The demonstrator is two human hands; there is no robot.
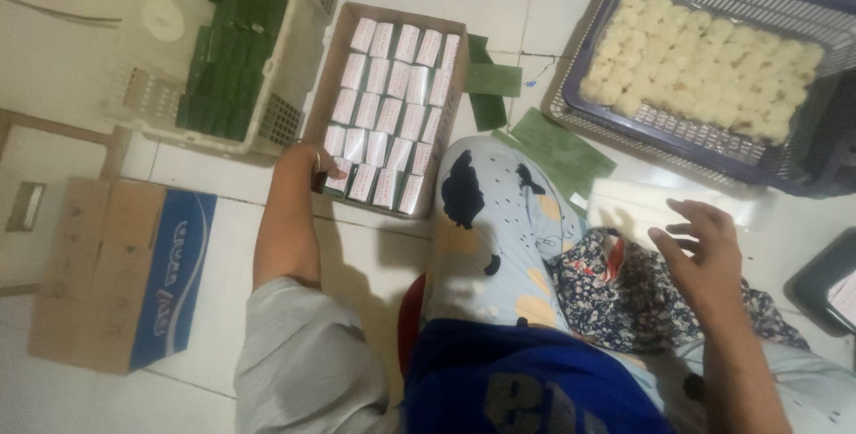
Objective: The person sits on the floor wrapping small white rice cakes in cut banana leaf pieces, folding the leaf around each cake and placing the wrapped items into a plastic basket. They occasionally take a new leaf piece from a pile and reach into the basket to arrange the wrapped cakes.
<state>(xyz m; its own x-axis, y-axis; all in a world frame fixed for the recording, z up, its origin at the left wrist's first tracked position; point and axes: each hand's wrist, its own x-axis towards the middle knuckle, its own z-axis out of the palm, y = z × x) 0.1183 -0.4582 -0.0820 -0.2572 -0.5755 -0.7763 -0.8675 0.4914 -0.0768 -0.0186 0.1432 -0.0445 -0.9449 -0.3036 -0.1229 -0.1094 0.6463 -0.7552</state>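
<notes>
Gripping a wrapped packet (337,180) in the cardboard tray (323,86), left hand (308,162); right hand (704,251) spread open.

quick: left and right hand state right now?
Left hand: at the near corner of the cardboard box of white wrapped packets; grip cannot be told.
Right hand: open, fingers spread, holding nothing.
</notes>
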